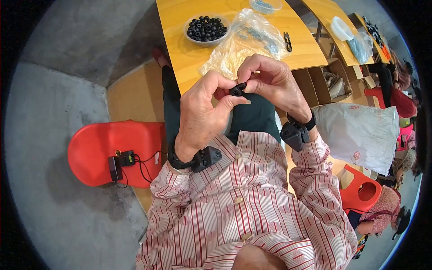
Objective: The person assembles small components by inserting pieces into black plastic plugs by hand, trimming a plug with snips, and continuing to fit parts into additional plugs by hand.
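Above my lap, at the near edge of the yellow table (pixel 180 65), both hands meet on one small black rounded piece (pixel 236 91). My left hand (pixel 201 110) pinches it between thumb and fingers. From the other side, my right hand (pixel 275 85) grips it with thumb and forefinger. Fingertips cover much of the piece, so its full shape is hidden. Beyond the left hand, a clear round tub (pixel 208 44) holds many black balls (pixel 206 28) with holes. A crumpled clear plastic bag (pixel 223 56) with small blue bits inside lies just past my fingers.
Black thread snips (pixel 287 41) lie right of the bag; a tub of blue bits (pixel 265 6) stands farther back. A red chair (pixel 96 150) with black devices is at left. Cardboard boxes (pixel 310 87), a white sack (pixel 360 130) and other people (pixel 380 209) are at right.
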The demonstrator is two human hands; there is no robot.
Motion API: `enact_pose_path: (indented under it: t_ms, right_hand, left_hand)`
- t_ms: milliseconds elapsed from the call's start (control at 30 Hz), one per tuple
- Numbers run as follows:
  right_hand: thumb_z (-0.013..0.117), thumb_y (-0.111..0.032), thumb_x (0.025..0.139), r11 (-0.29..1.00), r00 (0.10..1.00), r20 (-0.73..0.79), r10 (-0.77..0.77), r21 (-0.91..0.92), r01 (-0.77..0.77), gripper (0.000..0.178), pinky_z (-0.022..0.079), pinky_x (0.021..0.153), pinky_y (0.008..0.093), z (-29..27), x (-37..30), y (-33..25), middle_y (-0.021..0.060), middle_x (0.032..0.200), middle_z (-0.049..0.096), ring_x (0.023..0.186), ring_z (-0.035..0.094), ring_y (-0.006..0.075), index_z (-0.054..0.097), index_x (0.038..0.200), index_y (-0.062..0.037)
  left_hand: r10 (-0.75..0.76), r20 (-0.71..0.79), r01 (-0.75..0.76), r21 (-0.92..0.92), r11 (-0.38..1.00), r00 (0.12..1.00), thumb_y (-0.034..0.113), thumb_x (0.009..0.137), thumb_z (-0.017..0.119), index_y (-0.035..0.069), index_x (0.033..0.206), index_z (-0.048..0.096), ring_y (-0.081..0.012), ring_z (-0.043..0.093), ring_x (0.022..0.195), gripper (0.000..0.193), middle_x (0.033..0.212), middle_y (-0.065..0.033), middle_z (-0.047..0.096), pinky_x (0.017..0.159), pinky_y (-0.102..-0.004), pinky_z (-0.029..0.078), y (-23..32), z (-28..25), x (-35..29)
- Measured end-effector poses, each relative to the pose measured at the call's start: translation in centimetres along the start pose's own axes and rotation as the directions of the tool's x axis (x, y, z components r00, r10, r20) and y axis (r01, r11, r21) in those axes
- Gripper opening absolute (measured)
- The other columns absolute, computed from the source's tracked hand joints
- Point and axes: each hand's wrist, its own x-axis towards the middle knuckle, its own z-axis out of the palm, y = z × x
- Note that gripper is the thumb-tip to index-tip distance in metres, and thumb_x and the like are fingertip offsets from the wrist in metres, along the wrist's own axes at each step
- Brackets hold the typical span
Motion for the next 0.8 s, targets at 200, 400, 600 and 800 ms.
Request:
enact_pose_path:
  t_ms: [200, 400, 600, 800]
  right_hand:
    - [0.061, 0.005, 0.079, 0.997, 0.999, -0.022, 0.034, -0.07, -0.036, 0.011, 0.047, 0.072, 0.0235, 0.1, -0.1, 0.6, -0.0034, 0.08, 0.057, 0.077, 0.053, 0.0054, 0.058, 0.085, -0.0029]
    - [0.062, 0.007, 0.077, 0.991, 0.998, -0.06, 0.035, -0.13, -0.043, 0.013, 0.047, 0.072, 0.0226, 0.1, -0.7, 1.3, -0.0033, 0.08, 0.057, 0.076, 0.052, 0.0051, 0.059, 0.086, -0.0027]
    - [0.064, 0.008, 0.073, 0.967, 0.998, -0.063, -0.025, -0.256, 0.008, 0.015, 0.045, 0.066, 0.0224, 0.5, -1.0, 1.1, -0.0009, 0.076, 0.057, 0.072, 0.052, 0.0065, 0.06, 0.084, -0.0017]
    - [0.067, 0.006, 0.069, 0.893, 0.989, -0.042, -0.145, -0.436, 0.113, 0.014, 0.044, 0.061, 0.0263, 0.7, -0.8, 0.8, 0.0026, 0.073, 0.058, 0.069, 0.055, 0.0136, 0.061, 0.079, -0.0034]
  left_hand:
    - [-0.171, 0.076, 0.176, -0.068, 0.982, 0.982, 0.005, 0.067, 0.077, 0.001, 0.086, 0.056, -0.0077, 0.054, 0.063, 0.028, 0.069, -0.002, 0.058, 0.058, -0.0236, 0.046, -1.1, -0.1, -0.1]
    - [-0.225, 0.186, 0.267, -0.248, 0.931, 0.956, 0.001, 0.074, 0.07, -0.001, 0.09, 0.056, -0.0069, 0.057, 0.07, 0.021, 0.079, -0.0024, 0.06, 0.064, -0.0219, 0.048, -1.4, -0.6, -0.2]
    - [-0.244, 0.211, 0.295, -0.261, 0.919, 0.946, -0.001, 0.081, 0.064, -0.003, 0.091, 0.056, -0.0065, 0.058, 0.075, 0.013, 0.084, -0.0035, 0.062, 0.069, -0.0206, 0.049, -1.6, -0.8, -0.2]
    - [-0.249, 0.22, 0.307, -0.291, 0.906, 0.943, 0.001, 0.083, 0.063, -0.003, 0.092, 0.057, -0.0073, 0.059, 0.077, 0.012, 0.083, -0.0044, 0.063, 0.07, -0.021, 0.049, -1.8, -0.7, -0.3]
